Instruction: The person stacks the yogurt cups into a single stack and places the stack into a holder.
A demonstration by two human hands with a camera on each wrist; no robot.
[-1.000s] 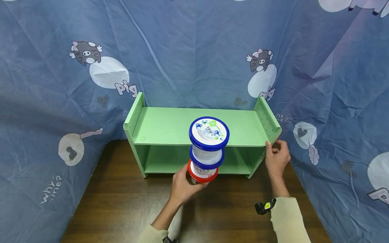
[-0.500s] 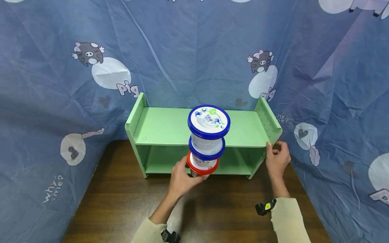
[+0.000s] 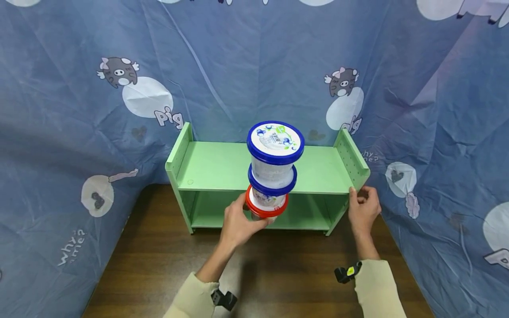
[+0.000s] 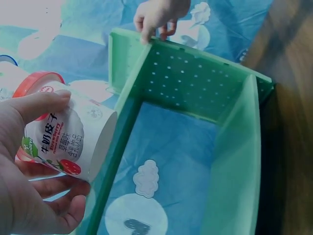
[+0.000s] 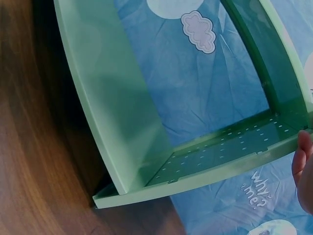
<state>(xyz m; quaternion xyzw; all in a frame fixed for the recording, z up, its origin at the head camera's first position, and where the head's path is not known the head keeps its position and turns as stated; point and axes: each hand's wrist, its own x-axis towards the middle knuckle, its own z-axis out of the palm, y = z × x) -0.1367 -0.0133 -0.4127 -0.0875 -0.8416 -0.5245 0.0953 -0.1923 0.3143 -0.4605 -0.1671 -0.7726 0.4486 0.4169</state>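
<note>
Apparently three stacked tubs point(image 3: 274, 170) in left hand point(image 3: 237, 225), right hand point(image 3: 362, 210) on shelf point(image 3: 222, 165).

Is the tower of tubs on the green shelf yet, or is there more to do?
Not yet. The stack of three lidded plastic tubs is built, two blue-lidded on a red-lidded one. The left hand holds the bottom tub in the air before the green wooden shelf. The right hand grips the shelf's right side panel. Both shelf levels look bare, so setting the stack down is left.
</note>
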